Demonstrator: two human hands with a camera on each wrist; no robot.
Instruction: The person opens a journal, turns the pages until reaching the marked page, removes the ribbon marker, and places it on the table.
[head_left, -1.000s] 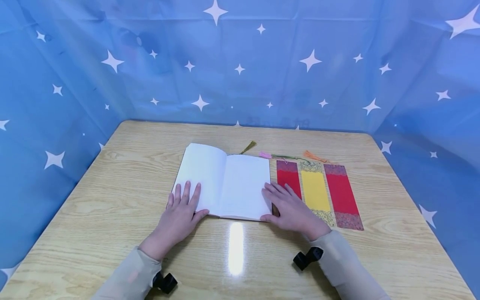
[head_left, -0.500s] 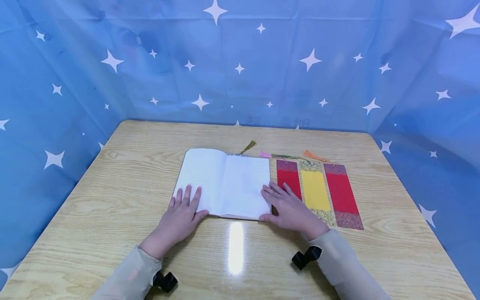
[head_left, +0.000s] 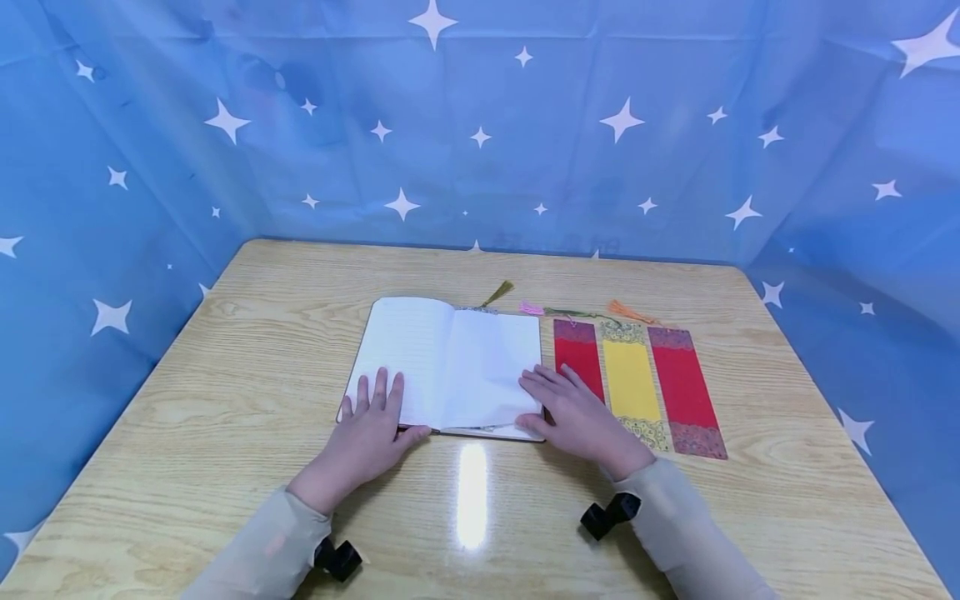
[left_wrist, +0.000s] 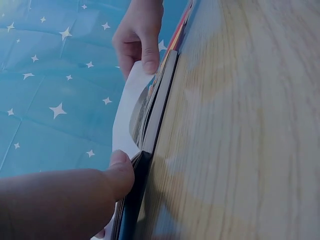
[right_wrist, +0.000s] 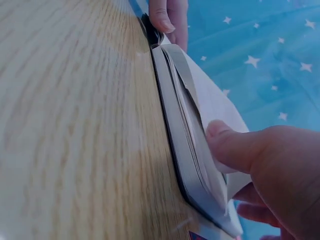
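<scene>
An open notebook point(head_left: 487, 350) lies on the table, its two pages white. My left hand point(head_left: 367, 442) rests with spread, straight fingers on the left page, its thumb at the bottom edge by the spine. At the right edge, my right hand point(head_left: 581, 417) pinches a page point(right_wrist: 215, 102) between thumb and fingers. That leaf bows up from the stack, leaving a gap along the bottom edge in both wrist views. An olive tassel point(head_left: 498, 292) sticks out past the notebook's top edge, beside a thin patterned strip; the rest is hidden under the page.
Right of the notebook lie a red bookmark point(head_left: 577, 354), partly behind my right hand, a yellow bookmark point(head_left: 632, 379) and another red bookmark point(head_left: 684, 383). Pink, green and orange tassels point(head_left: 630, 312) lie above them. A blue starred curtain point(head_left: 480, 167) hangs around the wooden table point(head_left: 225, 375).
The raised left page has settled lower. The right page's bottom edge now bows up, with a gap under it. My left thumb has shifted right toward the spine; my right hand moved slightly left.
</scene>
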